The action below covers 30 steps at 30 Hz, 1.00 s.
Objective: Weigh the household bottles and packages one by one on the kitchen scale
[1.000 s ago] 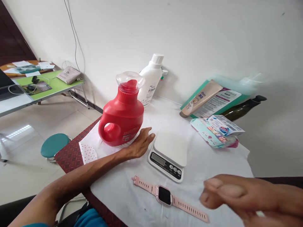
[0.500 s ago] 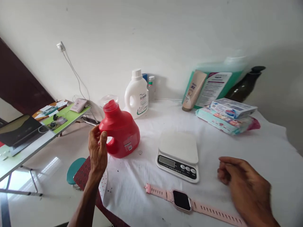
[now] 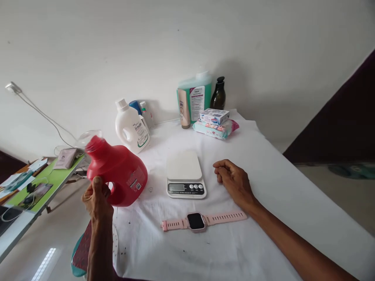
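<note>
My left hand (image 3: 98, 197) is closed round the handle of a red detergent jug (image 3: 118, 168) at the left of the cloth. The jug has an uncapped neck and tips slightly left. Its label faces me at the lower right. On the right, my right hand (image 3: 233, 177) rests on the cloth, fingers loosely curled in, with nothing seen in them. Between the hands sits a white digital kitchen scale (image 3: 184, 168) with a bare platform and a blank display. In front of the scale lies a pink-strapped smartwatch (image 3: 196, 221), stretched out flat, its screen dark.
Against the wall stand a white detergent bottle (image 3: 131, 127), a beige tube (image 3: 183, 109), a green liquid jug (image 3: 197, 97) and a dark pump bottle (image 3: 218, 95). A small box (image 3: 215, 116) lies on a wipes pack (image 3: 212, 128). A green-topped table (image 3: 58, 175) is at the left.
The view has swung right, so things appear further left. The red jug leans more to the left in my left hand. My right hand has settled closer to the scale.
</note>
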Available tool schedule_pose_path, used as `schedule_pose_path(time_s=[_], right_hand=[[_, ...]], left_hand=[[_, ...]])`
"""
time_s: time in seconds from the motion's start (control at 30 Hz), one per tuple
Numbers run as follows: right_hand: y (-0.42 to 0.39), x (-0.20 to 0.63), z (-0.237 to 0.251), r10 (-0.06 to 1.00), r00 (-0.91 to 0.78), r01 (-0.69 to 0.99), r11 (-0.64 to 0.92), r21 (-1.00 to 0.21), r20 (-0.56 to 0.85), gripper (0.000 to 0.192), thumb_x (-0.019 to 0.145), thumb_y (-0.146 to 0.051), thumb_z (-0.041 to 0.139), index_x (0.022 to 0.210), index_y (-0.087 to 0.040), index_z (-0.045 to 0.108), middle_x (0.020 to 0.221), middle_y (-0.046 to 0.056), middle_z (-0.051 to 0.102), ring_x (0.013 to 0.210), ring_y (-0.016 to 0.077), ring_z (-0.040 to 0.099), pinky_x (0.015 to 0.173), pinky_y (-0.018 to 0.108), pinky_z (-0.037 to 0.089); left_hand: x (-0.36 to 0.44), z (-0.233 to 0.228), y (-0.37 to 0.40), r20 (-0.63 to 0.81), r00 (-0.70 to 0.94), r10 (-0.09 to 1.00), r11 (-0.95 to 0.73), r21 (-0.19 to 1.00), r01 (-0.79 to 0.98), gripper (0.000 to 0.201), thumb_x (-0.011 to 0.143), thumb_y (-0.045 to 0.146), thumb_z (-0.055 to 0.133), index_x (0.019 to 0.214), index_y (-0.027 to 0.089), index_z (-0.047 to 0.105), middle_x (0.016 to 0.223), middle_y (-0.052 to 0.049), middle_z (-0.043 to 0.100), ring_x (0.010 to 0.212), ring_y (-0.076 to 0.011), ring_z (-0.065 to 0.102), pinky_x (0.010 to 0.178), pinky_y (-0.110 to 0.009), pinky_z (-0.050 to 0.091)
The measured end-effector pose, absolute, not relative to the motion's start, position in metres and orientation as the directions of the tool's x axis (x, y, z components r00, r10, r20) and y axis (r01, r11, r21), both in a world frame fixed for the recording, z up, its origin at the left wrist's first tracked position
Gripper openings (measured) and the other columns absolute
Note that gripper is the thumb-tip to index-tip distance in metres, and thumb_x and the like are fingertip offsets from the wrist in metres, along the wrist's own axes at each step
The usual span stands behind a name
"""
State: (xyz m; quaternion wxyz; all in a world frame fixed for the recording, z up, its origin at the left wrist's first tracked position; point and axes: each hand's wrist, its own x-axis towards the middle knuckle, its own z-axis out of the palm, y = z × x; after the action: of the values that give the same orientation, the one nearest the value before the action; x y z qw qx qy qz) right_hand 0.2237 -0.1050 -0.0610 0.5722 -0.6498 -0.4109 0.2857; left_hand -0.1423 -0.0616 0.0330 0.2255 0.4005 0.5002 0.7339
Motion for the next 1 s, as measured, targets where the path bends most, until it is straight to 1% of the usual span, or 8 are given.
schedule_pose_path(time_s=[0.1,0.2,0.33,0.43,0.5,0.63,0.73,1.0], right_hand=[[-0.104,0.225,-0.061,0.86,0.5,0.216,-0.007,-0.976,0.104,0.022,0.08,-0.035,0.05,0.088,-0.021,0.065,0.074,0.0,0.064,0.058,0.0148,0.057,0.057,0.029,0.044],[-0.103,0.225,-0.06,0.854,0.511,0.2,-0.012,-0.98,0.094,0.023,0.079,-0.035,0.048,0.086,-0.021,0.065,0.075,0.001,0.064,0.058,0.0154,0.057,0.057,0.03,0.045],[-0.105,0.224,-0.057,0.858,0.507,0.186,-0.009,-0.982,0.088,0.022,0.078,-0.033,0.047,0.086,-0.021,0.065,0.075,0.001,0.063,0.057,0.0154,0.057,0.056,0.029,0.043],[-0.108,0.224,-0.056,0.864,0.494,0.187,0.0,-0.982,0.094,0.021,0.079,-0.032,0.047,0.086,-0.021,0.064,0.075,0.0,0.063,0.057,0.0152,0.057,0.057,0.029,0.042],[-0.109,0.225,-0.056,0.868,0.487,0.186,0.004,-0.983,0.096,0.02,0.08,-0.032,0.047,0.086,-0.021,0.063,0.074,0.0,0.063,0.058,0.0151,0.057,0.057,0.029,0.042],[-0.108,0.226,-0.058,0.87,0.481,0.175,0.028,-0.984,0.11,0.021,0.083,-0.033,0.047,0.088,-0.021,0.063,0.075,0.0,0.064,0.058,0.0154,0.057,0.058,0.03,0.043],[-0.107,0.227,-0.058,0.866,0.489,0.172,0.025,-0.985,0.107,0.021,0.083,-0.033,0.046,0.087,-0.022,0.063,0.076,0.0,0.064,0.057,0.0153,0.057,0.059,0.03,0.045],[-0.106,0.228,-0.057,0.864,0.497,0.147,0.014,-0.989,0.086,0.019,0.082,-0.032,0.047,0.087,-0.022,0.063,0.075,0.0,0.063,0.057,0.0142,0.056,0.057,0.029,0.044]], left_hand=[[-0.124,0.062,-0.066,0.404,-0.535,0.742,-0.479,0.878,-0.002,0.066,0.077,0.075,0.073,0.062,0.021,0.038,0.05,0.008,0.029,0.047,-0.0076,0.024,0.04,-0.024,0.019],[-0.099,0.094,-0.067,0.434,-0.441,0.786,-0.52,0.849,-0.092,0.065,0.085,0.077,0.065,0.064,0.022,0.039,0.053,0.006,0.03,0.047,-0.0089,0.025,0.041,-0.026,0.02],[-0.058,0.112,-0.059,0.413,-0.353,0.84,-0.492,0.853,-0.172,0.067,0.084,0.075,0.068,0.06,0.023,0.036,0.052,0.007,0.027,0.045,-0.008,0.022,0.041,-0.027,0.015],[-0.026,0.105,-0.051,0.423,-0.303,0.854,-0.488,0.853,-0.185,0.068,0.077,0.074,0.076,0.059,0.023,0.035,0.051,0.008,0.028,0.044,-0.0065,0.023,0.041,-0.026,0.013],[-0.009,0.096,-0.047,0.43,-0.263,0.863,-0.483,0.857,-0.182,0.07,0.073,0.075,0.078,0.058,0.023,0.034,0.05,0.008,0.027,0.044,-0.0058,0.022,0.041,-0.026,0.012],[0.014,0.083,-0.037,0.46,-0.186,0.869,-0.487,0.861,-0.147,0.067,0.077,0.069,0.077,0.058,0.023,0.032,0.052,0.008,0.024,0.046,-0.0058,0.021,0.043,-0.026,0.013],[0.023,0.079,-0.03,0.432,-0.141,0.891,-0.449,0.884,-0.129,0.064,0.078,0.065,0.077,0.059,0.023,0.033,0.053,0.007,0.026,0.047,-0.006,0.022,0.044,-0.026,0.013],[0.029,0.06,-0.016,0.357,-0.11,0.928,-0.365,0.929,-0.066,0.075,0.069,0.079,0.078,0.057,0.024,0.028,0.052,0.007,0.022,0.048,-0.006,0.018,0.045,-0.027,0.014]])
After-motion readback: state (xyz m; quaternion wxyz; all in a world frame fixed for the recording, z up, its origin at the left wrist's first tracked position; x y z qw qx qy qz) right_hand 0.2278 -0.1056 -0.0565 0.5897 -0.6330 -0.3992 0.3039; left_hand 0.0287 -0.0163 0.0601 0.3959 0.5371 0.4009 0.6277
